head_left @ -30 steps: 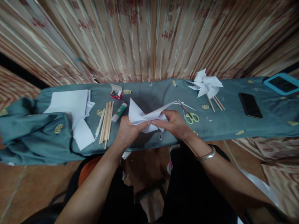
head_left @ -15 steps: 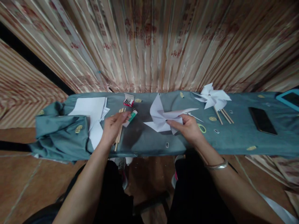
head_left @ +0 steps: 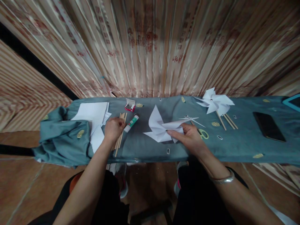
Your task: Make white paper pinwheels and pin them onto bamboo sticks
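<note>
My right hand [head_left: 190, 137] pinches a folded white paper pinwheel [head_left: 161, 126] at its centre, holding it on the teal cloth [head_left: 145, 147] that covers the bench. My left hand [head_left: 114, 128] rests curled on a bundle of wooden sticks [head_left: 120, 132] left of the paper, its fingers closed over them. A glue stick [head_left: 131, 122] with a green label lies just right of that hand. A small red box of pins [head_left: 129, 105] sits behind the sticks.
A stack of white paper sheets [head_left: 92, 114] lies at the left. Finished white pinwheels on sticks [head_left: 217, 104] lie at the right, with yellow-handled scissors [head_left: 203, 133] by my right hand. A black phone [head_left: 269, 126] and a teal-cased tablet [head_left: 292, 101] lie far right. A curtain hangs behind.
My left hand let go of the paper and moved left onto the wooden sticks beside the glue stick. My right hand kept hold of the paper pinwheel.
</note>
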Tool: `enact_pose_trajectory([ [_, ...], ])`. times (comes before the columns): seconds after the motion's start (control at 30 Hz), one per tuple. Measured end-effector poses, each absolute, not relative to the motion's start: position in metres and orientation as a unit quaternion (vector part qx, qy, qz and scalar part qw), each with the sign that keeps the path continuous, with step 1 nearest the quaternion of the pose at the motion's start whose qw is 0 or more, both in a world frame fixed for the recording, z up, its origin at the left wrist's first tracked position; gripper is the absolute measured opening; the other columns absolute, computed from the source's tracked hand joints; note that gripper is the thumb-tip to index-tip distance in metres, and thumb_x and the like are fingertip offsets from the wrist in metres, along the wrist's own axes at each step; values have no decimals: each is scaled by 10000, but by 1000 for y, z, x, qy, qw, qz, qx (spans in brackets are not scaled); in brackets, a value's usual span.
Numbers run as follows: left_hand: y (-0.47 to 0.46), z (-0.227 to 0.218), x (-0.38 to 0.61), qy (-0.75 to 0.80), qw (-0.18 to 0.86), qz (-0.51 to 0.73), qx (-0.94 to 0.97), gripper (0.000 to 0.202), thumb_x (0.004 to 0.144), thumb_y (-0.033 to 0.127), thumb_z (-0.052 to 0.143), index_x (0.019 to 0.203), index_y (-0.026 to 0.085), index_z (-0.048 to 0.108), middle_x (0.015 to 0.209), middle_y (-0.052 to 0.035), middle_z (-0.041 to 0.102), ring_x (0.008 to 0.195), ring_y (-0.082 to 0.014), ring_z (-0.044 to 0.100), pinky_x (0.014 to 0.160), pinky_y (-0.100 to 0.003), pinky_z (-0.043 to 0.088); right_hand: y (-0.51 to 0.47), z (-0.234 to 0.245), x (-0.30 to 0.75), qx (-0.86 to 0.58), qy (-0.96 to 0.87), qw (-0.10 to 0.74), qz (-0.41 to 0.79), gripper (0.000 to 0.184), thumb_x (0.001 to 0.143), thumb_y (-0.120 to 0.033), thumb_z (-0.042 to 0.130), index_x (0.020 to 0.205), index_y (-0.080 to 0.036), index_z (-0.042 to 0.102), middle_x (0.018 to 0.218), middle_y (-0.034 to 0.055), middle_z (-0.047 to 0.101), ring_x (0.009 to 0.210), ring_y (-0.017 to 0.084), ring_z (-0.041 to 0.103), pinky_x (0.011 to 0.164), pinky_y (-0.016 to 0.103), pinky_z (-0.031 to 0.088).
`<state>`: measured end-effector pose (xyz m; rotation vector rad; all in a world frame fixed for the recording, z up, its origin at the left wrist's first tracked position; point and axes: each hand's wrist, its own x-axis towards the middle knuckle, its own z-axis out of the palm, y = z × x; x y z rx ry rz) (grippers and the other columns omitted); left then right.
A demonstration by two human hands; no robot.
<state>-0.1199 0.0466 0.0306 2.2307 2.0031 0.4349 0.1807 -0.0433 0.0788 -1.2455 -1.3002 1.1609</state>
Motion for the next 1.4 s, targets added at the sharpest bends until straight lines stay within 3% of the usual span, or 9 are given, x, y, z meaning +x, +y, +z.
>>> enact_pose_trajectory([
  [0.3,60,32,-109,670,28,127,731,226,798,297,553,822,179,744,929,-143,704,996,-320,588,850,-384,443,-50,83,185,-512,-524,469,494,278,675,-369,782,863,-166,757,827,56,776,705,200,696,668,310,566],
  [0.6,65,31,-99,686,105,239,679,114,672,230,603,641,184,703,812,-132,714,974,-341,614,853,-414,443,-54,83,192,-519,-537,461,479,260,696,-361,763,876,-173,762,812,44,769,674,184,672,621,292,547],
  [0.7,68,39,-96,687,158,327,630,120,656,262,606,638,174,685,698,-100,695,815,-301,650,755,-390,474,-55,84,194,-517,-541,456,481,256,713,-363,754,881,-170,760,803,42,763,678,179,666,623,282,532],
  [0.9,42,86,-81,613,260,509,546,239,701,375,582,799,172,661,727,-21,686,676,-154,633,672,-286,512,-65,95,189,-523,-597,435,425,156,761,-303,710,869,-195,736,793,28,740,673,175,654,586,267,501],
  [0.97,22,97,-69,557,383,542,500,257,658,400,667,784,176,665,625,8,640,557,-128,581,567,-260,484,-73,102,184,-476,-660,436,385,91,801,-254,656,851,-196,705,827,38,728,733,182,664,627,280,506],
  [1.03,1,99,-55,504,516,533,443,261,582,362,761,737,173,670,550,25,595,477,-99,513,480,-226,418,-80,108,179,-407,-735,434,326,76,844,-221,602,874,-194,666,873,50,720,817,191,663,720,316,505],
  [1.13,-20,92,-40,476,617,484,398,309,502,327,854,695,157,683,558,17,598,482,-79,493,447,-193,369,-84,112,174,-354,-801,415,249,78,885,-207,564,940,-202,620,910,51,718,859,193,646,783,352,478],
  [1.27,-28,85,-30,467,686,413,375,327,461,329,899,650,145,706,506,30,573,461,-56,465,446,-166,352,-80,108,172,-356,-800,435,210,78,905,-223,571,977,-199,590,962,62,712,903,195,640,801,358,474],
  [1.4,-29,89,-27,465,715,377,360,317,465,345,904,646,141,742,576,-5,635,501,-76,518,465,-172,379,-74,107,173,-364,-788,457,194,99,886,-158,570,975,-203,575,957,54,708,904,189,646,799,355,481],
])
